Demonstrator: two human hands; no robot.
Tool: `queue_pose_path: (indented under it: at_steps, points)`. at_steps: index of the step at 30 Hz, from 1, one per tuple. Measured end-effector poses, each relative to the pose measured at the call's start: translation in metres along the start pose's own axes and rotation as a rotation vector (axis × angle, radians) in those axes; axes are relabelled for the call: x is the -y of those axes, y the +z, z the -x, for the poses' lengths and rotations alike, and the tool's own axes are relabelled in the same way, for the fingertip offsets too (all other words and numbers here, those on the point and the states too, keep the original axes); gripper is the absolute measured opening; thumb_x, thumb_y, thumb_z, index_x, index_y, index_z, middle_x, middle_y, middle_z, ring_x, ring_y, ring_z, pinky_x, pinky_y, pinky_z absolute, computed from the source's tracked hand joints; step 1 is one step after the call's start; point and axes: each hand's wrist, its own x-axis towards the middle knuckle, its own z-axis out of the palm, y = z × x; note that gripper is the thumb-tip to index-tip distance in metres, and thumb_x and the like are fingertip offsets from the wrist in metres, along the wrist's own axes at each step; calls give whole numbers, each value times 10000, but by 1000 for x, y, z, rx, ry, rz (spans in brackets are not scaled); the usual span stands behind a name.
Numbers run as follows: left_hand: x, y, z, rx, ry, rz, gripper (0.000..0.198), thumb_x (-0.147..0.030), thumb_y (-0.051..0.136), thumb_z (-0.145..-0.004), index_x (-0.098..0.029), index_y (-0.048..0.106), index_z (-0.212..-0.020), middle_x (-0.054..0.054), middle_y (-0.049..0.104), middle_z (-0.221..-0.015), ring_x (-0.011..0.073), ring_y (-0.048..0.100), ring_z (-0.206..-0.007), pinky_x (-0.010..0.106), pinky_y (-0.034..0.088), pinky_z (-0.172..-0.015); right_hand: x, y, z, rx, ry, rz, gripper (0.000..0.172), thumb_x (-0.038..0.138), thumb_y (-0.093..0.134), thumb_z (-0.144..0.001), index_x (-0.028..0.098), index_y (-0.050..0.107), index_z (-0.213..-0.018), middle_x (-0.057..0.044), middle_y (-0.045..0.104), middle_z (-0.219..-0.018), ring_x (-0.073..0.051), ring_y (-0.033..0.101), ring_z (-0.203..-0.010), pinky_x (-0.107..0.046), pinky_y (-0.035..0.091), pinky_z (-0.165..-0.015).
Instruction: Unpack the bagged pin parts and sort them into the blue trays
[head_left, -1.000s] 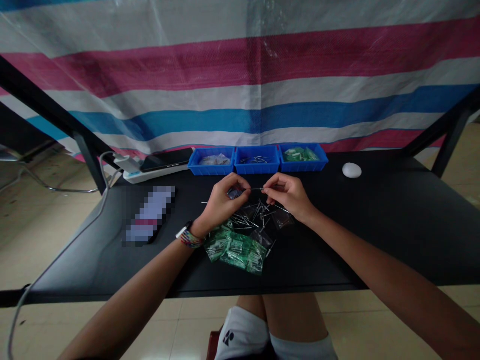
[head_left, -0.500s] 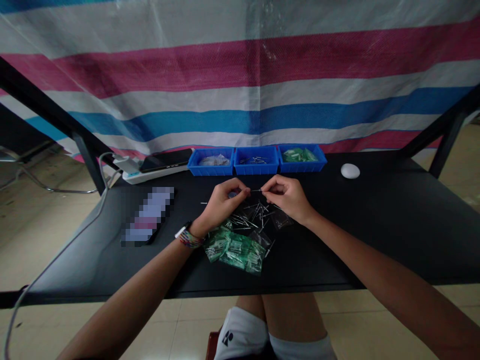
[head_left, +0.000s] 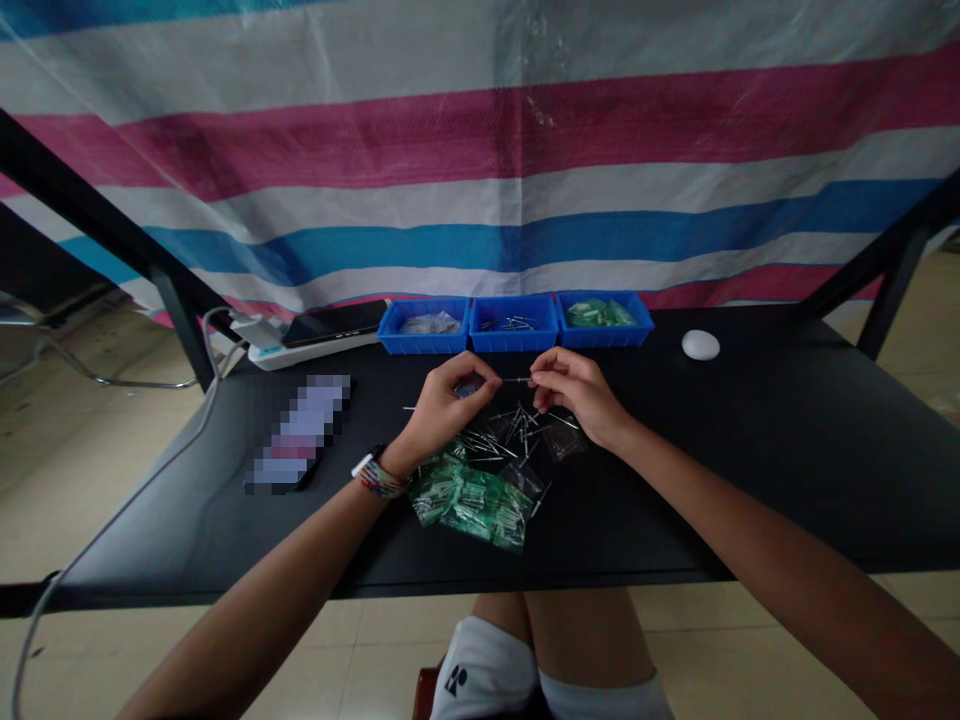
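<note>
Along the far edge of table, three bins in a row; left of them, phone on power strip; right, round puck; nearer, loose pins, packets nearest.

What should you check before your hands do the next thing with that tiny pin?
1. Thin metal pin pinched at one end by the right hand: ok.
2. Left hand closed on the pin's other end: ok.
3. Small clear bag in the left hand open: cannot tell.
4. Loose metal pins lying on the black table, below the hands: ok.
5. Green plastic packets fully on the table, though near its front edge: ok.
6. Three blue plastic trays upright behind the hands: ok.
</note>
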Motion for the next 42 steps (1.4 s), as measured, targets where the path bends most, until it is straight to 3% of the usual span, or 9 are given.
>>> queue_pose_path:
  at_steps: [15, 20, 24, 28, 30, 32, 34, 39, 42]
  points:
    - [-2, 3, -1, 25, -44, -28, 154, -335, 765, -898, -189, 727, -868, 50, 761, -904, 187, 695, -835, 300, 528, -765, -4, -1, -6, -15, -180, 45, 289, 331, 888, -710, 208, 647, -813, 15, 668, -818, -108, 618, -579, -266, 538, -544]
    - [-1, 5, 0, 33, -38, -69, 274, -407, 803, -891, -190, 674, -783, 27, 719, -829, 172, 654, -782, 295, 498, -735, 2, -8, -29, -89, -281, 142, 220, 309, 824, -734, 210, 633, -781, 19, 648, -781, -112, 606, -554, -269, 511, -534]
    - [0, 5, 1, 123, 33, -163, 348, -449, 757, -946, -195, 636, -740, 17, 679, -776, 169, 614, -746, 304, 469, -708, 14, -9, -58, -202, -419, 328, 152, 295, 741, -795, 221, 609, -812, 17, 648, -802, -110, 543, -514, -271, 434, -495]
    - [3, 5, 1, 239, 173, -301, 169, -313, 633, -1025, -221, 774, -1020, 55, 755, -959, 218, 659, -928, 372, 507, -885, 26, -5, -87, -339, -576, 655, 100, 217, 687, -866, 236, 595, -832, -13, 688, -829, -170, 605, -679, -318, 501, -703]
    - [7, 5, 1, 256, 182, -357, 269, -228, 625, -1002, -236, 771, -1227, 75, 764, -1055, 242, 661, -997, 406, 516, -927, 29, -3, -96, -387, -542, 739, 127, 214, 686, -896, 243, 584, -827, -32, 699, -844, -209, 648, -776, -345, 508, -795]
    - [12, 6, 1, 264, 175, -404, 322, -202, 653, -974, -241, 775, -1270, 88, 759, -1090, 256, 656, -1014, 424, 523, -939, 30, -3, -102, -410, -497, 754, 139, 236, 688, -917, 246, 584, -824, -54, 708, -872, -245, 679, -858, -361, 511, -827]
    - [15, 6, 1, 281, 182, -435, 242, -224, 688, -967, -248, 816, -1171, 90, 753, -1103, 260, 651, -1025, 433, 522, -958, 29, -5, -102, -401, -494, 733, 127, 265, 678, -931, 243, 600, -832, -67, 716, -896, -254, 692, -864, -362, 522, -798]
    - [16, 7, 1, 285, 207, -470, 112, -241, 715, -961, -240, 814, -1013, 80, 747, -1074, 258, 646, -1021, 418, 515, -957, 22, -11, -85, -309, -459, 594, 175, 374, 673, -935, 225, 641, -850, -15, 662, -731, -173, 657, -566, -301, 502, -577]
    - [14, 8, 1, 291, 211, -492, 90, -198, 701, -941, -222, 783, -972, 78, 741, -1042, 257, 634, -993, 407, 510, -933, 18, -14, -69, -247, -395, 505, 245, 451, 704, -904, 217, 651, -853, 2, 640, -691, -160, 666, -539, -264, 493, -504]
